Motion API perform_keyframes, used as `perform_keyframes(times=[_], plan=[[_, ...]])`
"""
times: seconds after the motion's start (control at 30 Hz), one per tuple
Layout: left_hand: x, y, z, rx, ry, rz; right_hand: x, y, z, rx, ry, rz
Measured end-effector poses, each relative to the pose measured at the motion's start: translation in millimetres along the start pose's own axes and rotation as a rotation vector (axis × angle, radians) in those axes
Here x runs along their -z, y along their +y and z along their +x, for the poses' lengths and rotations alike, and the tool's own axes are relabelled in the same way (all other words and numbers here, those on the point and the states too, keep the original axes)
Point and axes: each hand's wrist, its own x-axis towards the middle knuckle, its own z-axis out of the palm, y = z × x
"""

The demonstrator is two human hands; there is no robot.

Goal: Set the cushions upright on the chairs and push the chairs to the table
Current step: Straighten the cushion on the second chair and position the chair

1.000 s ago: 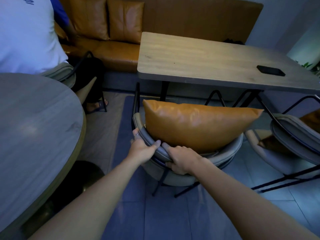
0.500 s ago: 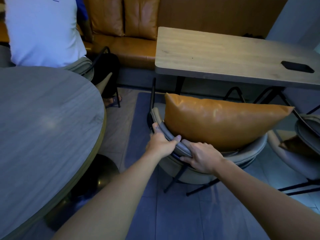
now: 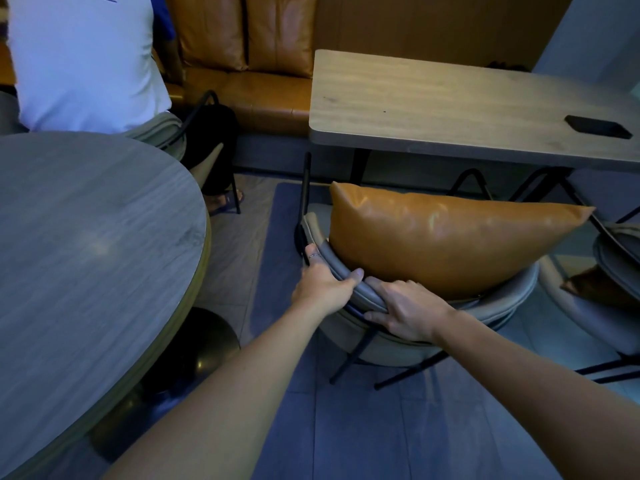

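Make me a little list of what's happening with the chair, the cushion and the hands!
cushion: orange, standing upright on the chair
chair: grey, just in front of the wooden table
left hand: gripping the chair's back rim
right hand: gripping the same rim, beside the left
second chair: at right, not held
phone: dark, on the table

Café seating area, leather bench (image 3: 263, 98), wooden table (image 3: 450, 109), round table (image 3: 86, 237), chairs (image 3: 512, 299)

Tan cushion (image 3: 446, 237) upright in grey chair (image 3: 498, 306) near table (image 3: 450, 109).
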Motion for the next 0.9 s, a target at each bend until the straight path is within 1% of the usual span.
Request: perform_keyframes(times=[0.27,0.47,0.7,0.9], plan=[[-1.5,2.6,-0.8,0.037,-0.018,0.001,2.2,2.1,0.4,0.043,-0.020,0.032],[-5.2,-3.2,4.8,0.051,-0.003,-0.002,4.5,1.4,0.5,0.059,-0.057,0.008],[-5.8,-3.8,3.6,0.048,0.023,-0.033,7.2,0.1,0.8,0.015,-0.089,-0.069],[-1.2,-0.2,1.6,0.047,0.003,0.006,7.4,-2.4,-1.6,-0.009,-0.098,-0.066]])
